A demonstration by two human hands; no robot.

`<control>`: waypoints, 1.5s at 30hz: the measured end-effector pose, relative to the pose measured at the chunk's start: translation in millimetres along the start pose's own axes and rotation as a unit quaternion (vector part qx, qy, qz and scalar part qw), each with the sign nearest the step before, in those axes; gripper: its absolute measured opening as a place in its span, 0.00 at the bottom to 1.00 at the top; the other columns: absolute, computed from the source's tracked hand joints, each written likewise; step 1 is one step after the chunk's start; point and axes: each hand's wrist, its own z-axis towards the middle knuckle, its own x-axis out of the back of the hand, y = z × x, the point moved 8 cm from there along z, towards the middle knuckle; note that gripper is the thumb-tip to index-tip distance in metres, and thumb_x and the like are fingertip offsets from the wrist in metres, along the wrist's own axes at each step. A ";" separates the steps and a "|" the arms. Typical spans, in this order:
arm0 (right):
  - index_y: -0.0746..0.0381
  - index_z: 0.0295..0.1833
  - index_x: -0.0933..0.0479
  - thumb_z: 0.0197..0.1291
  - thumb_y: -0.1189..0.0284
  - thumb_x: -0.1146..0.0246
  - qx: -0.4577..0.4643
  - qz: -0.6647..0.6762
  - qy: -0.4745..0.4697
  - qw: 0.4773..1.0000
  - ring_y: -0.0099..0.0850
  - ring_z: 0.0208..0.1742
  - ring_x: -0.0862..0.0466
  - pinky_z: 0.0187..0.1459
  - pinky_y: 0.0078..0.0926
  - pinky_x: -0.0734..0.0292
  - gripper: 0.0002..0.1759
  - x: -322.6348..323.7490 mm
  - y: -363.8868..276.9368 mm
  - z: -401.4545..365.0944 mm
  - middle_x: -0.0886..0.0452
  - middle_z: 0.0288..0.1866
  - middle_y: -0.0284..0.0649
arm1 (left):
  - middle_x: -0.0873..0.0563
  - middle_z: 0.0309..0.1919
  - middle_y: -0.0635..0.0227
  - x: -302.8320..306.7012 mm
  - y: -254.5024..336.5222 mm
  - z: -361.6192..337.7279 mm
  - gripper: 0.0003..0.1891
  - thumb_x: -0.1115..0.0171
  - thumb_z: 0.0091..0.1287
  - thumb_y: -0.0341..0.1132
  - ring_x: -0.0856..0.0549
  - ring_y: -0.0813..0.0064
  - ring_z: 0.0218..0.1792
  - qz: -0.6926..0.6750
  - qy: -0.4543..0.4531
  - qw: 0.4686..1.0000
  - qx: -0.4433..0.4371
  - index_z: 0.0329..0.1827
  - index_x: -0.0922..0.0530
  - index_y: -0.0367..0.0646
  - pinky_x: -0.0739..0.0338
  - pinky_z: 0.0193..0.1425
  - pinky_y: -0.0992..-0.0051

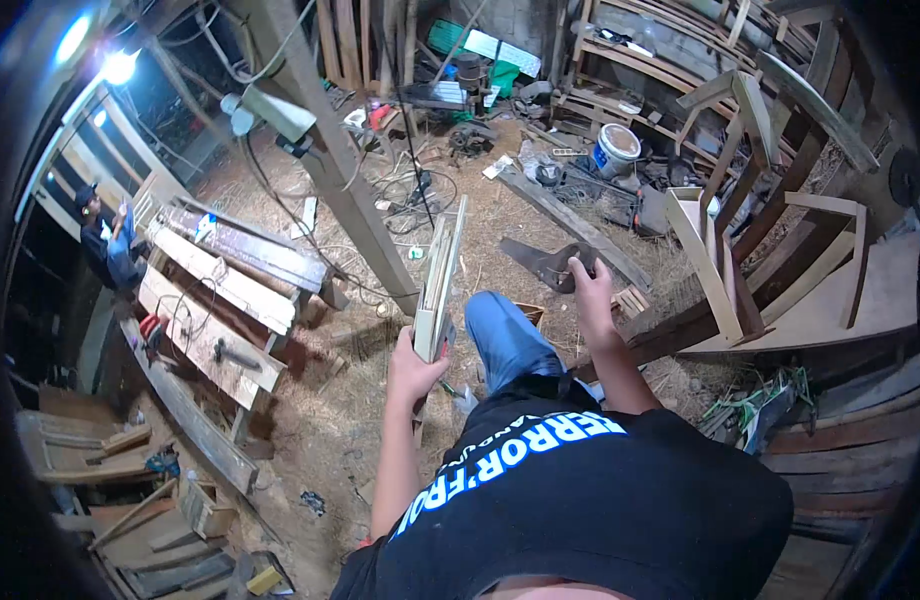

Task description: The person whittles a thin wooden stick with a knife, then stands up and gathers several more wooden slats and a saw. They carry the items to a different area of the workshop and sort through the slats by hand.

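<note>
**Hands.** Left hand point(412, 372) is closed around the lower end of the slat bundle point(440, 275), which stands near-upright at centre, just left of the raised knee. Right hand point(592, 292) reaches farther out, right of centre, to the handsaw point(542, 263). Its fingers seem wrapped on the handle end, but resolution is poor there.

**Handling, slat bundle.** Approx. 3–4 thin sawn boards: stiff, fairly light, rough-edged. Held at the bottom, the stack is probably top-heavy and the pieces can fan apart. A grip nearer mid-length w/ thumb across the faces would hold it steadier. Watch for splinters.

**Handling, handsaw.** Thin dark blade, likely springy, w/ a toothed edge. Take it by the handle only, never the blade.

**Surroundings.** Sawdust floor point(340, 420), leaning post point(330, 150) at far left of the bundle, plank bench point(230, 290) at left, white bucket point(617, 148) far right. Another person point(105, 235) sits far left, well apart.
</note>
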 end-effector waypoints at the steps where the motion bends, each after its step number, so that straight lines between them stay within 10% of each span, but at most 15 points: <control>1: 0.66 0.51 0.21 0.67 0.70 0.34 -0.004 -0.009 0.009 1.000 0.22 0.40 0.20 0.43 0.25 0.23 0.12 -1.0 1.2 4.3 0.16 0.41 0.35 | 0.14 0.48 0.48 -2.1 8.0 9.7 0.33 0.25 0.47 0.37 0.13 0.52 0.52 0.010 -0.007 1.000 0.002 0.58 0.26 0.37 0.20 0.57 0.61; 18: 0.65 0.52 0.21 0.71 0.71 0.38 -0.047 -0.014 0.199 0.979 0.25 0.34 0.15 0.39 0.25 0.19 0.10 34.1 55.2 160.3 0.16 0.40 0.35 | 0.13 0.42 0.55 -193.1 13.5 366.0 0.32 0.24 0.48 0.33 0.12 0.62 0.41 -0.002 -0.143 0.989 0.025 0.56 0.26 0.34 0.17 0.49 0.65; 24: 0.64 0.48 0.22 0.69 0.74 0.36 -0.026 -0.034 0.267 0.963 0.23 0.34 0.16 0.40 0.23 0.21 0.06 42.3 118.8 271.9 0.17 0.35 0.33 | 0.16 0.31 0.62 -262.0 26.2 537.9 0.24 0.27 0.52 0.24 0.15 0.73 0.25 -0.184 -0.192 0.962 0.053 0.51 0.29 0.33 0.20 0.26 0.72; 34: 0.65 0.52 0.20 0.65 0.73 0.34 -0.131 -0.083 0.163 0.974 0.23 0.42 0.18 0.49 0.23 0.24 0.13 -111.3 143.7 450.0 0.15 0.44 0.35 | 0.13 0.36 0.60 -128.5 -56.7 722.7 0.27 0.29 0.55 0.25 0.12 0.70 0.30 -0.097 -0.021 0.990 0.099 0.59 0.28 0.34 0.15 0.35 0.70; 45: 0.62 0.56 0.21 0.66 0.68 0.32 -0.205 -0.037 0.039 0.977 0.21 0.46 0.20 0.52 0.22 0.27 0.16 -247.3 114.9 528.3 0.16 0.46 0.32 | 0.15 0.51 0.62 -0.7 -102.7 758.2 0.29 0.34 0.57 0.20 0.14 0.68 0.47 -0.288 0.144 0.934 0.154 0.65 0.28 0.34 0.19 0.55 0.69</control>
